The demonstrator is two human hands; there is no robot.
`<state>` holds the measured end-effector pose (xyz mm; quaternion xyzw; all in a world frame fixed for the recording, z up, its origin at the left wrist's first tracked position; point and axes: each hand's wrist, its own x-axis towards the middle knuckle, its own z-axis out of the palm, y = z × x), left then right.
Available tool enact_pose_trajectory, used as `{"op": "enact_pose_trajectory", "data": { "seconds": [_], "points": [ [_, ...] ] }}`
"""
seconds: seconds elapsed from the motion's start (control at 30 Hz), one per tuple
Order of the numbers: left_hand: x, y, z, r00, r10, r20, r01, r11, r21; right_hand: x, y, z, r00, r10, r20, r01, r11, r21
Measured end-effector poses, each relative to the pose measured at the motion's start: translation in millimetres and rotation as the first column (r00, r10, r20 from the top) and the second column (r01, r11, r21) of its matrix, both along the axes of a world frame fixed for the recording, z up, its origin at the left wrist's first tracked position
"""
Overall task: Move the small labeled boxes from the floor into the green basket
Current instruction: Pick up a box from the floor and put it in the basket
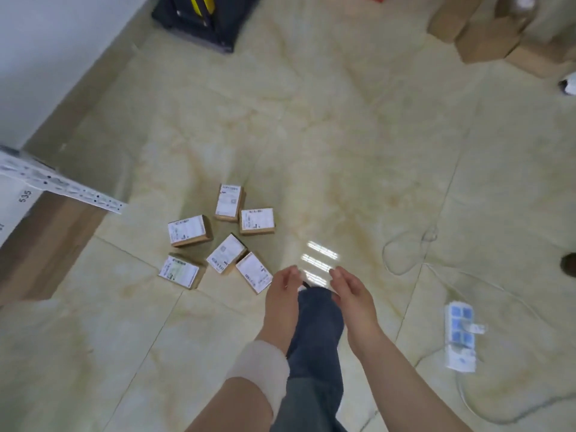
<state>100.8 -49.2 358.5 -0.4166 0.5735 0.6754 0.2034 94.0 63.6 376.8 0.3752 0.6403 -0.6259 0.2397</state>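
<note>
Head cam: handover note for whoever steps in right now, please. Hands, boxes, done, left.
Left hand: open, empty, held over the floor close to the nearest box.
Right hand: open, empty, beside the left, palms facing each other.
Boxes: six small labeled boxes in a loose cluster on the tile floor, labels up; the others sit at.
Green basket: not in view.
Done: nothing visible; no box is in a grip.
Left: all six boxes still to pick up and place in the basket.
</note>
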Motion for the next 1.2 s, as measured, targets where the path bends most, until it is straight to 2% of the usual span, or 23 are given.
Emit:
{"op": "enact_pose_trajectory", "data": {
  "seconds": [0.17,0.27,0.4,0.5,0.63,0.73,0.9,1.03,1.1,1.2],
  "points": [
    [-83,-14,-33,0.959,0.28,0.046,-0.28,0.96,0.004,-107,16,-37,0.992,0.128,-0.002,-0.128,0.989,0.07],
    [-110,-25,-42,0.933,0.35,0.086,-0.348,0.936,-0.045,-154,11,-51,0.976,0.216,0.034,-0.218,0.973,0.082],
    [-131,-47,-43,0.835,0.538,0.118,-0.538,0.842,-0.037,-206,-20,-54,0.886,0.454,0.093,-0.462,0.881,0.1],
    [-140,-64,-54,0.763,0.631,0.138,-0.623,0.776,-0.1,-243,-47,-57,0.808,0.582,0.092,-0.589,0.804,0.08],
    [-157,-74,-76,0.629,0.758,0.175,-0.746,0.651,-0.139,-290,-82,-77,0.643,0.758,0.107,-0.765,0.641,0.053],
    [-175,-73,-101,0.532,0.835,0.14,-0.819,0.549,-0.168,-326,-102,-110,0.518,0.85,0.096,-0.855,0.516,0.05],
    [-183,-54,-127,0.394,0.906,0.154,-0.894,0.417,-0.164,-352,-118,-144,0.255,0.957,0.136,-0.965,0.243,0.101],
    [-175,-36,-185,0.363,0.907,0.215,-0.903,0.399,-0.157,-347,-133,-195,0.094,0.985,0.145,-0.986,0.072,0.151],
    [-174,-35,-240,0.38,0.9,0.215,-0.89,0.419,-0.181,-342,-147,-250,0.005,0.993,0.119,-0.987,-0.014,0.159],
    [-179,-37,-330,0.393,0.897,0.201,-0.879,0.431,-0.205,-332,-164,-341,-0.06,0.994,0.088,-0.986,-0.072,0.149]
  ]
}}
